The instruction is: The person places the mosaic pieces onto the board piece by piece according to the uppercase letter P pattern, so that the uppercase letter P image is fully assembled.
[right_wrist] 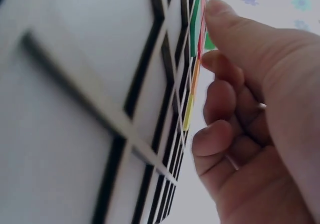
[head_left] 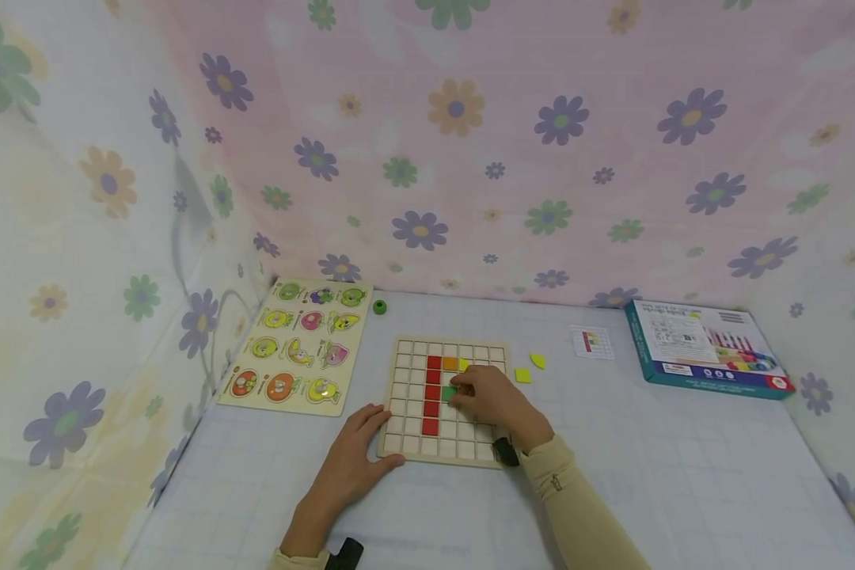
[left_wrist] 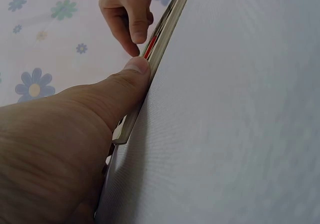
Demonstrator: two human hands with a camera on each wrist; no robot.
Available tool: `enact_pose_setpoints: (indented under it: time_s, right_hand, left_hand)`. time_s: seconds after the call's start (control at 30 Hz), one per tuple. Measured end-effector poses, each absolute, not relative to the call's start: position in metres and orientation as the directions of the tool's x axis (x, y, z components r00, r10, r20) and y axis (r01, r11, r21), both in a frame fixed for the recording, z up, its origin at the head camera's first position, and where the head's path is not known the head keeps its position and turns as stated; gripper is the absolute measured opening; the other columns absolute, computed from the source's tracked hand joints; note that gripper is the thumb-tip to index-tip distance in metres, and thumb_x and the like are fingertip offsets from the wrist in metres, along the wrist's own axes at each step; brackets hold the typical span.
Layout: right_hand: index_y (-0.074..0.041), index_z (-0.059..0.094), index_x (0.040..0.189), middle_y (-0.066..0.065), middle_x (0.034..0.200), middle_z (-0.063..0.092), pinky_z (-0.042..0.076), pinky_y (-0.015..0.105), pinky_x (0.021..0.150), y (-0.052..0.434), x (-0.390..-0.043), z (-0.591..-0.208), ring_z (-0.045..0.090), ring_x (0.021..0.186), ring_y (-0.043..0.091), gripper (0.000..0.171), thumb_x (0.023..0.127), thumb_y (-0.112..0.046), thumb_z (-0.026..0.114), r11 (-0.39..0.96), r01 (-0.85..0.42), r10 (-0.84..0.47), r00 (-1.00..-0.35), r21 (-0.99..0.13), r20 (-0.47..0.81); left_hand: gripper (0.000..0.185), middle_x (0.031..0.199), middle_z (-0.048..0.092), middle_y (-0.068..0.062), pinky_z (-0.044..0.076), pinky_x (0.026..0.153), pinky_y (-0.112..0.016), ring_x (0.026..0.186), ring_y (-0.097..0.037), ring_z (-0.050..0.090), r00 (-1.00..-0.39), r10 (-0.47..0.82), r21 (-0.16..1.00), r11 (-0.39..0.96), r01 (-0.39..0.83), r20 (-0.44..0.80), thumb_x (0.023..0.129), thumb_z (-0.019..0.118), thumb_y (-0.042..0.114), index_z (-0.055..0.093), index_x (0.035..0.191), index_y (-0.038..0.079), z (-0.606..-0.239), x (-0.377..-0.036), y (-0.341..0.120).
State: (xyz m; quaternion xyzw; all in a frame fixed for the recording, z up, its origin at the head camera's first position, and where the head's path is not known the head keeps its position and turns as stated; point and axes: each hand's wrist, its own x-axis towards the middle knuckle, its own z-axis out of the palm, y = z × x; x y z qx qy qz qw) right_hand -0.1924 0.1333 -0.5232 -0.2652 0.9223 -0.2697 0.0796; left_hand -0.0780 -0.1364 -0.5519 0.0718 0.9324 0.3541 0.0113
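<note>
A wooden grid board (head_left: 406, 447) lies on the table with a column of red tiles (head_left: 431, 409), an orange tile (head_left: 451, 363), a yellow tile (head_left: 464, 365) and a green tile (head_left: 449, 393) in its cells. Over the board, my right hand (head_left: 490, 400) pinches a small green tile (right_wrist: 209, 41) between thumb and forefinger, just off the surface. My left hand (head_left: 352, 463) rests against the board's near left corner. Its thumb (left_wrist: 132, 76) touches the front edge while the other fingers reach along the left side, fairly straight.
Two loose yellow pieces (head_left: 522, 375) lie right of the board. Beyond them are a small pattern card (head_left: 592, 343) and a teal-edged box (head_left: 712, 348). A fruit puzzle board (head_left: 292, 348) stands left, with a green bead-like piece (head_left: 379, 306) beside it. Flowered cloth walls surround the table.
</note>
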Motion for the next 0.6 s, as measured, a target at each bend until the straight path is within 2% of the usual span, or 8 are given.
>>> enact_pose_setpoints:
  time_s: [0.27,0.43,0.6]
  right_hand:
    - [-0.010,0.075,0.121,-0.008,0.084,0.064,0.050,0.023,0.068,0.151,-0.192,-0.518,0.053,0.074,0.007,0.034,0.092,-0.028,0.077,0.747,-0.376,-0.437,-0.899,-0.548,0.021]
    - [-0.006,0.074,0.124,-0.004,0.086,0.065,0.048,0.025,0.064,0.184,-0.192,-0.515,0.054,0.075,0.010,0.036,0.093,-0.025,0.076,0.754,-0.295,-0.317,-0.946,-0.587,0.069]
    - [-0.006,0.074,0.123,-0.002,0.086,0.066,0.047,0.026,0.064,0.219,-0.190,-0.519,0.055,0.077,0.012,0.037,0.091,-0.024,0.078,0.784,-0.254,-0.220,-0.967,-0.566,0.130]
  left_hand:
    - [0.075,0.154,0.049,-0.004,0.042,0.120,-0.048,0.148,-0.029,0.041,-0.990,0.136,0.665,0.737,0.121,0.030,0.079,0.087,0.042,0.058,0.143,0.016,-0.550,-0.077,-0.135]
    - [0.075,0.154,0.048,-0.003,0.042,0.120,-0.047,0.148,-0.028,0.042,-0.989,0.141,0.653,0.746,0.128,0.032,0.080,0.086,0.043,0.058,0.143,0.016,-0.553,-0.078,-0.135]
    - [0.075,0.153,0.050,-0.005,0.044,0.118,-0.049,0.146,-0.030,0.044,-0.987,0.146,0.650,0.745,0.151,0.062,0.079,0.086,0.043,0.058,0.143,0.015,-0.553,-0.077,-0.136]
